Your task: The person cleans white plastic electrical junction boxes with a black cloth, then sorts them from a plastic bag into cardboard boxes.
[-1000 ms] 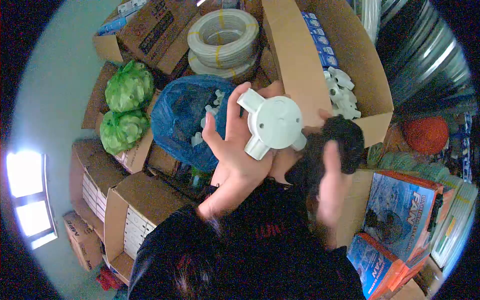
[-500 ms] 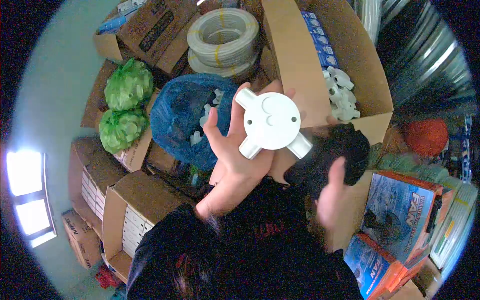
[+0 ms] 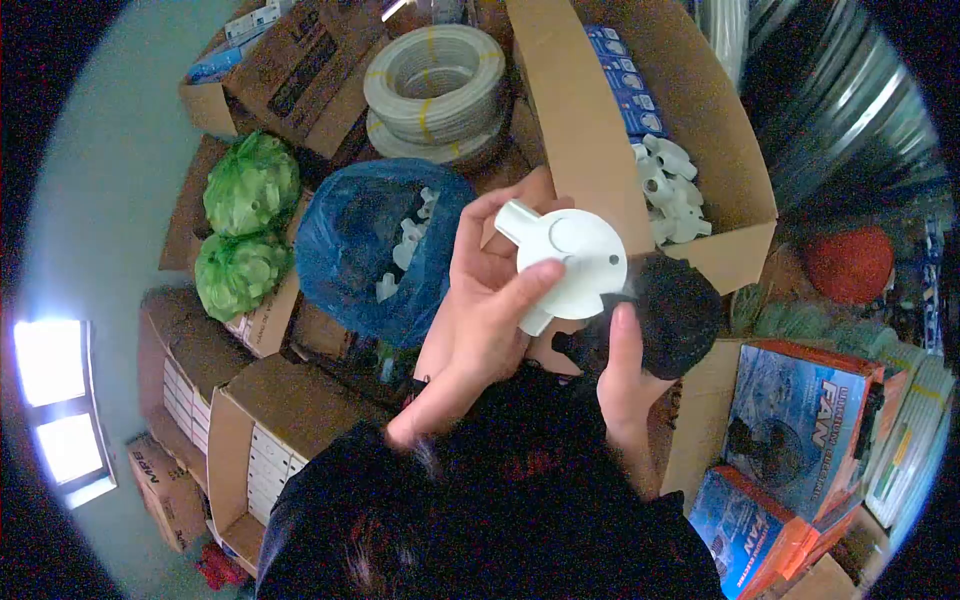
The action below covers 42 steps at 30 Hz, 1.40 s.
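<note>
A white round conduit junction box (image 3: 592,240) with short pipe spouts is held up in front of my chest. My left hand (image 3: 490,290) is closed around its left side, thumb pressed on the round face and fingers behind it. My right hand (image 3: 632,375) is at the lower right edge of the box, thumb upright against the place of the third spout, which is covered; its other fingers are hidden. A rounded black thing (image 3: 680,315), whose kind I cannot make out, shows behind my right hand. A blue plastic bag (image 3: 335,240) with several white fittings (image 3: 410,240) lies left of my left hand.
An open carton (image 3: 735,170) at the upper right holds more white fittings (image 3: 672,190) and blue packets (image 3: 625,85). Coiled grey cable (image 3: 435,90) sits at the back. Green bags (image 3: 245,275) and cartons (image 3: 285,390) stand left, boxed fans (image 3: 800,430) right.
My right hand has come up and left to the box's edge. The box has turned and shifted right and slightly down, and my left thumb now lies across its face.
</note>
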{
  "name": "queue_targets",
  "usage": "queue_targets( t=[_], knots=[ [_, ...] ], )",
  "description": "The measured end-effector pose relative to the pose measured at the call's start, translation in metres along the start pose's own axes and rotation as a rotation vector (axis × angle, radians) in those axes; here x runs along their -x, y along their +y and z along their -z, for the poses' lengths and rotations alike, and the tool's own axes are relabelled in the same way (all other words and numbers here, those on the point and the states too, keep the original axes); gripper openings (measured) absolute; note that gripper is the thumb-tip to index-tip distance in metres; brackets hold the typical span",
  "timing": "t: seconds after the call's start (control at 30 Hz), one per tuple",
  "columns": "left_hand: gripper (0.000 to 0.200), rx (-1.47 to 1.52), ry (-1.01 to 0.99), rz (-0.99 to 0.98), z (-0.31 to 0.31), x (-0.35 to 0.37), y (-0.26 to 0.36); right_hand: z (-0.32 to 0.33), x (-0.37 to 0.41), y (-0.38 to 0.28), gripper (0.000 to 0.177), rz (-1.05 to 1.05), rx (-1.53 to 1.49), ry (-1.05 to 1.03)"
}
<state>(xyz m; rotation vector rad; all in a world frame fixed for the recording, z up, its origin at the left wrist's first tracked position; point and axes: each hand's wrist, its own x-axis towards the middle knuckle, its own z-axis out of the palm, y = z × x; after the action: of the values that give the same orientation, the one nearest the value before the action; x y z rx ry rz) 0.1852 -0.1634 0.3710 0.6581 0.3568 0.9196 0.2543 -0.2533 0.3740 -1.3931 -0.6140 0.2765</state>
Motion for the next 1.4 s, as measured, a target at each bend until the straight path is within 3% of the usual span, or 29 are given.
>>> queue_targets(
  t=[0.13,0.23,0.37,0.5,0.6,0.73,0.77,0.83,0.9,1.0,1.07,1.2,1.3,1.33,1.4],
  knots=[
    [0.067,-0.436,-0.113,-0.103,0.015,-0.004,-0.001,0.006,-0.008,0.0,0.014,0.195,0.247,-0.033],
    [0.077,-0.429,-0.048,0.087,0.006,-0.003,0.011,0.019,-0.014,0.003,0.015,0.388,0.477,-0.154],
    [0.072,-0.497,-0.133,0.027,0.02,-0.006,0.007,0.011,-0.012,0.013,0.014,0.353,0.33,-0.036],
    [0.062,-0.67,-0.236,-0.274,0.026,-0.008,0.003,0.003,-0.007,0.012,0.014,0.124,0.17,0.097],
    [0.055,-0.697,-0.253,-0.421,0.032,-0.004,-0.003,0.008,-0.014,0.005,0.012,0.023,0.225,-0.023],
    [0.063,-0.796,-0.318,-0.628,0.042,-0.005,-0.014,0.005,-0.014,0.007,0.008,-0.115,-0.002,0.096],
    [0.067,-0.746,-0.297,-0.653,0.044,-0.004,-0.021,0.008,-0.014,0.008,0.008,0.0,0.105,0.074],
    [0.077,-0.582,-0.244,-0.585,0.041,0.001,-0.027,0.014,-0.015,0.013,0.009,0.227,0.321,0.027],
    [0.088,-0.357,-0.183,-0.41,0.029,0.004,-0.023,0.005,-0.006,0.017,0.01,0.241,0.228,0.122],
    [0.09,-0.307,-0.132,-0.016,0.028,0.014,-0.019,0.018,-0.002,0.028,0.034,0.492,0.377,-0.107],
    [0.082,-0.109,-0.084,0.176,0.025,0.015,-0.018,0.014,-0.002,0.021,0.02,0.431,0.354,-0.109],
    [0.085,-0.213,-0.235,0.11,0.025,0.007,-0.01,0.012,0.003,0.029,0.011,0.195,0.196,0.013],
    [0.074,-0.37,-0.376,-0.164,0.034,0.001,-0.016,0.007,-0.003,0.02,0.011,0.027,0.229,0.147],
    [0.066,-0.319,-0.349,-0.135,0.028,0.003,-0.012,0.004,-0.004,0.028,0.011,-0.057,0.135,0.21],
    [0.065,-0.496,-0.415,-0.199,0.039,0.002,-0.012,0.004,-0.006,0.024,0.012,-0.277,-0.091,0.232]
  ],
)
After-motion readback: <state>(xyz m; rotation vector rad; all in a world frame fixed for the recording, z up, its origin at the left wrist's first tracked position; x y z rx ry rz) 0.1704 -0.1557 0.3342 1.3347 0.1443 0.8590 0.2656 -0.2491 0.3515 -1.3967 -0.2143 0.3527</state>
